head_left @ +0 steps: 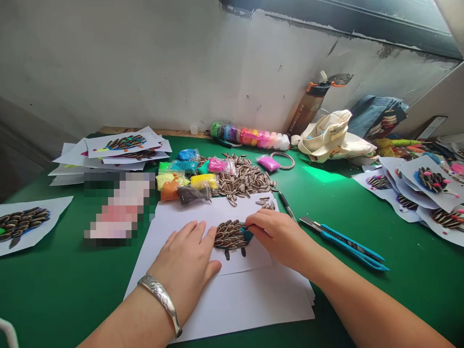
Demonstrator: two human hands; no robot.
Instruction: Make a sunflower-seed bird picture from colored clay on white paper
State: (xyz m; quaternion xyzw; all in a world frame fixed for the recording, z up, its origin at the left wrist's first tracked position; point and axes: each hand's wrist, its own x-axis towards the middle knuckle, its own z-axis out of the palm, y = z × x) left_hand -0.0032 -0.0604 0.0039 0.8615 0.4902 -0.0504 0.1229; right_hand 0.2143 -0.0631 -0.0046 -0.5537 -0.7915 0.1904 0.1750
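Note:
A small sheet of white paper [253, 263] lies on a larger white paper stack [232, 304]. On the small sheet is a hedgehog-like figure [230, 235] of overlapping striped sunflower seeds, with teal clay [247, 235] bare at its right and two dark feet below. My left hand [186, 256], with a silver bracelet at the wrist, rests flat on the paper beside the figure's left edge, fingers spread. Pinched at the figure's upper right, my right hand [270, 232] holds what looks like a sunflower seed, mostly hidden by the fingertips.
Behind the paper lie a sunflower seed pile [246, 179] and several clay packets [195, 181]. A black pen [286, 207] and blue utility knife [344, 243] lie right. Finished cards stand stacked left [108, 157] and right [409, 186]. A bottle [308, 108] leans near the wall.

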